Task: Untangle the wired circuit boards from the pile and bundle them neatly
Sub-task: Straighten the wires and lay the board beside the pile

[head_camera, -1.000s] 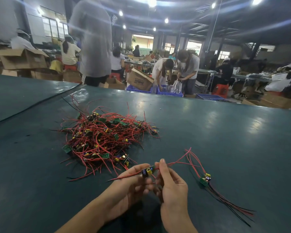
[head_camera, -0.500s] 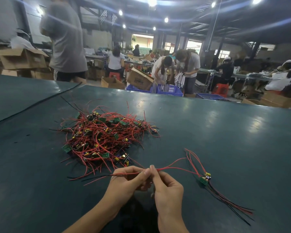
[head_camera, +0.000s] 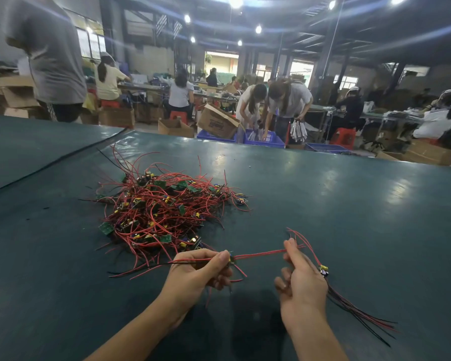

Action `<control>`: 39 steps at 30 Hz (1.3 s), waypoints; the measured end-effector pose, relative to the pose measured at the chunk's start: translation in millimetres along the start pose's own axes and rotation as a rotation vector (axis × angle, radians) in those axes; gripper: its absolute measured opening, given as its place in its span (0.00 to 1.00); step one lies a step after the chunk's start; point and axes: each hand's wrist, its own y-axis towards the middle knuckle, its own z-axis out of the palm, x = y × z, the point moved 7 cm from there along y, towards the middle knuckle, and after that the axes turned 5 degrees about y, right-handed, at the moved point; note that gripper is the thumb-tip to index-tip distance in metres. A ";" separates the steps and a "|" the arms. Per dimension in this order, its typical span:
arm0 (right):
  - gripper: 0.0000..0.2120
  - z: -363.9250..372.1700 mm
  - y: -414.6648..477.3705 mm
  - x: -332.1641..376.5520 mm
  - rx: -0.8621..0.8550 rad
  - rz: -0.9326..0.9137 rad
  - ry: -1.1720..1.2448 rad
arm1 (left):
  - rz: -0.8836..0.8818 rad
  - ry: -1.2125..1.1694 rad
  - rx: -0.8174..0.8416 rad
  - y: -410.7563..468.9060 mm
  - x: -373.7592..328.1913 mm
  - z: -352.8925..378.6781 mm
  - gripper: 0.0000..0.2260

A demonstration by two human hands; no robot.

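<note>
Hands: two, left hand (head_camera: 198, 272) and right hand (head_camera: 302, 280).
Tangled pile (head_camera: 159, 212): one, 11 o'clock of the hands.
Wired board (head_camera: 231, 259): one, between them.
Bundle (head_camera: 324, 270): one, 4 o'clock.
Blue crates (head_camera: 264, 142): seemingly three, 12 o'clock.

- The desk (head_camera: 349, 204) was a broad dark-green sheet with a dull shine.
- A tangled pile of red-wired circuit boards (head_camera: 164, 212) lay left of centre.
- A small bundle of boards (head_camera: 362, 308) lay near the right front, wires trailing rightward.
- A dark line (head_camera: 63, 160), cable or seam, crossed the far left.
</note>
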 end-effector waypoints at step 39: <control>0.16 -9.6 9.5 52.3 0.080 -0.422 -0.517 | 0.541 1.016 -0.022 -5.4 -11.9 -11.3 0.07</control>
